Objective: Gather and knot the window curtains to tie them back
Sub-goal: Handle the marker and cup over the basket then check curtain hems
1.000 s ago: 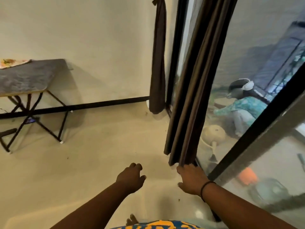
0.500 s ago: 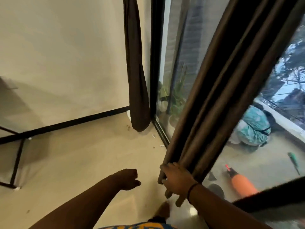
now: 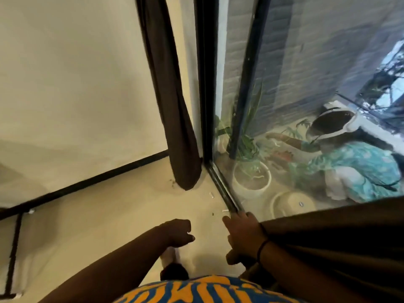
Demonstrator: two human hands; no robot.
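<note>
Low at centre right, the right hand [image 3: 244,237] grips the gathered brown curtain [image 3: 332,232], fingers curled round the bunched folds, a dark band on its wrist. That curtain runs from the hand to the right edge of the frame, across the lower part of the window [image 3: 306,84]. Left of it, apart, the left hand [image 3: 178,232] hangs over the pale floor [image 3: 87,226], fingers loosely curled and holding nothing. A second curtain [image 3: 172,106] hangs in a narrow column at upper centre, its end resting on the floor beside the dark window frame [image 3: 204,84]. Beyond the glass, a person in a turquoise top [image 3: 354,162] crouches among plant pots [image 3: 251,182]. A blue-and-orange shirt [image 3: 207,289] fills the bottom centre.
</note>
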